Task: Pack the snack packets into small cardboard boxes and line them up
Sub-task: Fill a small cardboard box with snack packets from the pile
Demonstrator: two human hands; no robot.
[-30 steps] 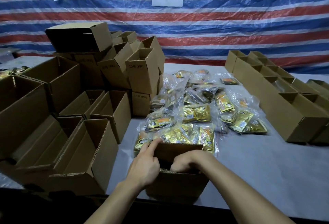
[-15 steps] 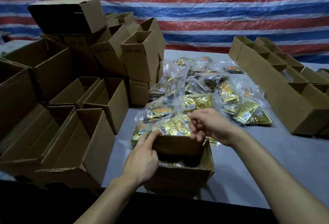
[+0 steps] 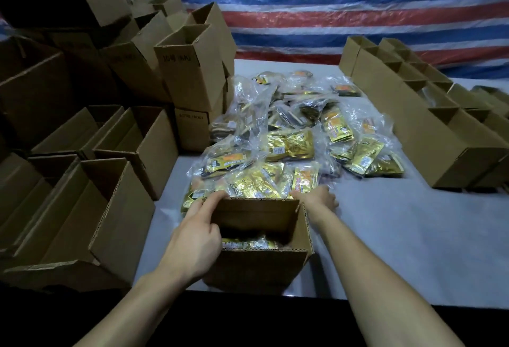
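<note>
Packets (image 3: 289, 148) are lying heaped on the table (image 3: 413, 222), just beyond the near box (image 3: 261, 261) (some inside). We are gripping its left wall with our left hand (image 3: 192, 239), and our right hand (image 3: 316, 199) is touching the packets, its grip unclear.

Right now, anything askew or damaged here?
Left boxes are a jumble: several are tipped on their sides, and the nearest box has a flap edge that looks ragged. Packets lie in a loose heap. Right row stands straight. Held box looks sound.
</note>
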